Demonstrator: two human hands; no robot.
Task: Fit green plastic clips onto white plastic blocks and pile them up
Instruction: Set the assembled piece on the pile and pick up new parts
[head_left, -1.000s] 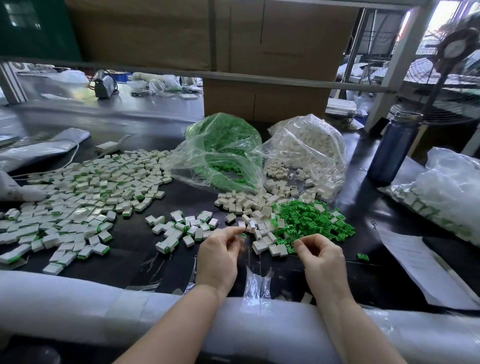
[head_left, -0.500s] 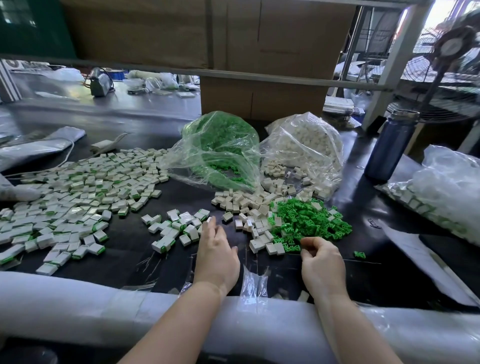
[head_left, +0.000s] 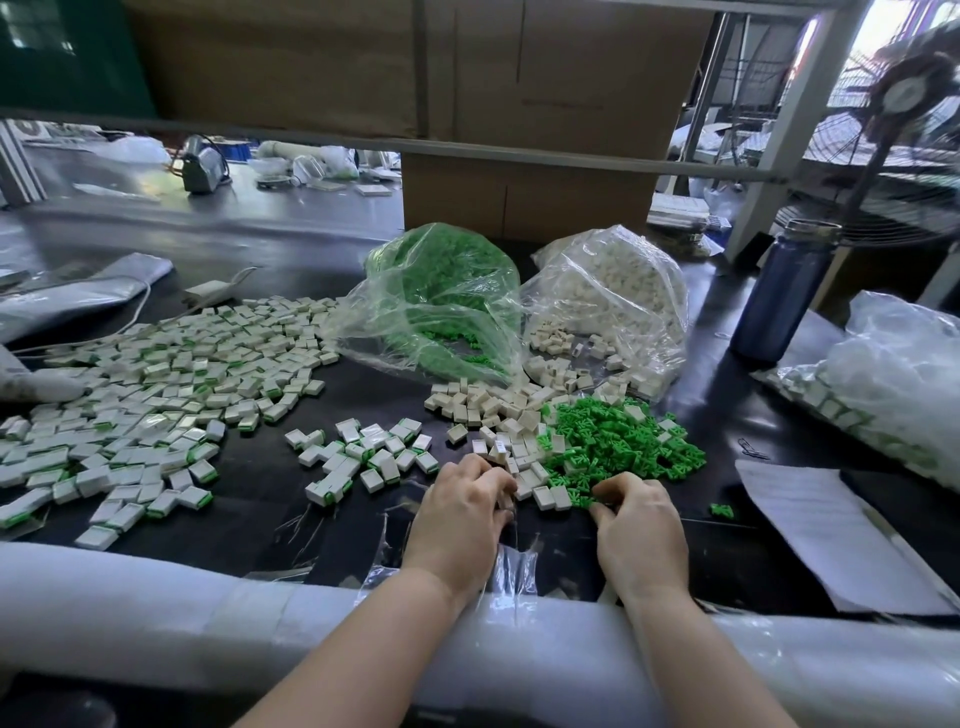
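Bags dominate the middle of the frame: a clear plastic bag of green clips lies on its side beside a second clear bag of white blocks, both mouths facing the viewer and spilling onto the dark table. Below the white bag, loose white blocks spread out, touching a heap of loose green clips at centre right. At the lower centre, the left hand has its fingers curled down onto white blocks at the near edge of that spread; whether it actually pinches one is hidden by the fingers. The right hand, just beside it, curls its fingertips into the near edge of the green heap, seemingly pinching a clip, though the grip is not clear. A small cluster of fitted blocks sits left of the hands, and a much larger pile of fitted blocks fills the left of the frame. At right, another clear bag holds more white pieces, with a dark blue bottle behind it and a paper sheet in front.
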